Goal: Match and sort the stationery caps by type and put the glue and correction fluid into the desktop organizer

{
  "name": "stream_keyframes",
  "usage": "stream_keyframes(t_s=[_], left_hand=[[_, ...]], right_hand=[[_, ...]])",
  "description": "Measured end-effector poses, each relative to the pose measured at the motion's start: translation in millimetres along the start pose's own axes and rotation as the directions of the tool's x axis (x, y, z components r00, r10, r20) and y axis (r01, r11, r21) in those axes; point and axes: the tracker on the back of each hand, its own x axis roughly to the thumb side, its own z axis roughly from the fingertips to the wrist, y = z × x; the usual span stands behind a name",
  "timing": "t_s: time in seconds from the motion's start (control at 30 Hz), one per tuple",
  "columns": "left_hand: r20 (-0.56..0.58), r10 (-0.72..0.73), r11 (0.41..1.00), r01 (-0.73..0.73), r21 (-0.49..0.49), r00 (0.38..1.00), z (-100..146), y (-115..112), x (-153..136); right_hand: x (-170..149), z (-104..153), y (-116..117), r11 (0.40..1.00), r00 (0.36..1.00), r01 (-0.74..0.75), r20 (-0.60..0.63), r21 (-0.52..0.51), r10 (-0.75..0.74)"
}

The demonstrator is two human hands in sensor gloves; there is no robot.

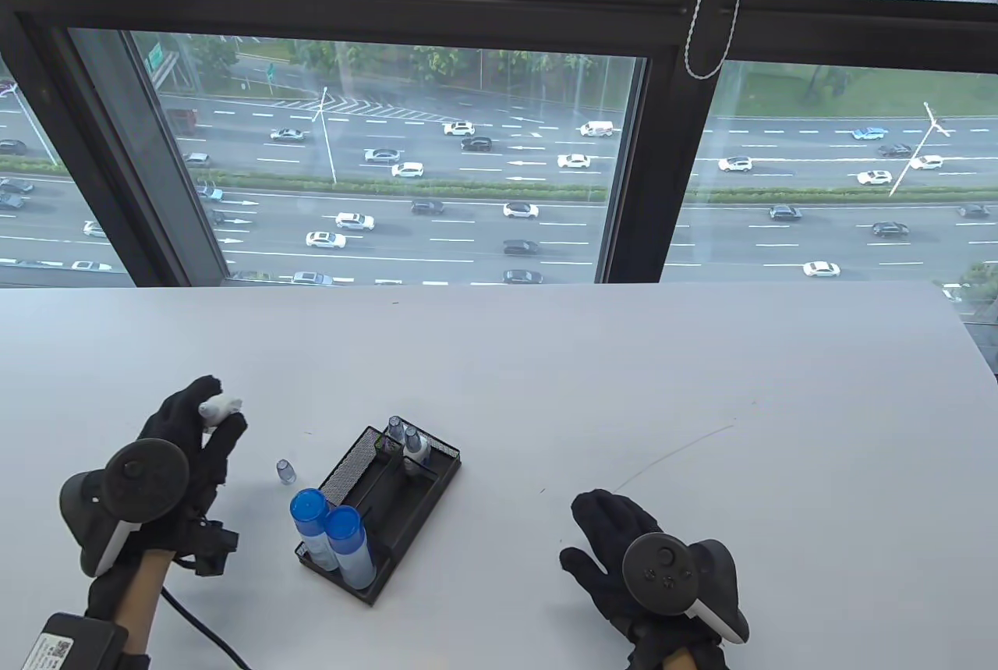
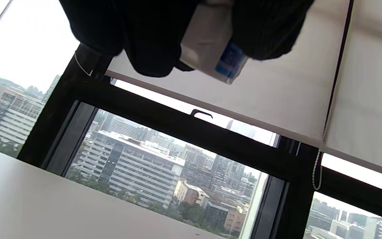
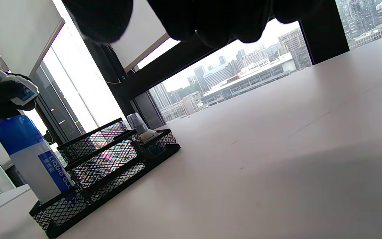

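The left hand (image 1: 191,440) pinches a small white correction fluid bottle (image 1: 220,408), uncapped, above the table. The right hand (image 1: 624,545) rests spread. Likely next: fit the translucent blue cap (image 1: 286,471) beside the black mesh organizer (image 1: 437,476).

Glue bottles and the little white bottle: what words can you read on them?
"LIQUID GL...", cut off by the organizer mesh: on the glue bottle's blue label.
Small characters above it: too blurred to read.
Blue label on the white bottle in the left hand: too blurred to read.
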Motion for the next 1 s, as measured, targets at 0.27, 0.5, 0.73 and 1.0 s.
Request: stream_keyframes(t_s=[0.27, 0.5, 0.73, 1.0], left_hand=[[0.277, 0.135, 0.988, -0.106, -0.114, 0.951, 15.9, -7.2, 122.7], [0.363, 0.242, 0.95, -0.144, -0.275, 0.9, 40.6, -48.3, 186.7], [0.353, 0.309, 0.888, -0.135, -0.439, 0.883, 63.5, -101.4, 209.3], [0.344, 0.395, 0.822, -0.16, -0.547, 0.852, 80.0, -124.9, 225.2]], right_hand=[[9.3, 6.0, -3.2, 0.999, 0.999, 0.022, 0.036, -0.031, -0.021], [14.3, 11.0, -7.4, 0.994, 0.996, 0.071, 0.066, -0.077, -0.066], [16.1, 12.2, -5.8, 0.993, 0.995, 0.069, 0.08, -0.095, -0.062], [26.2, 11.4, 8.5, 0.996, 0.993, 0.0, 0.121, -0.089, 0.011]])
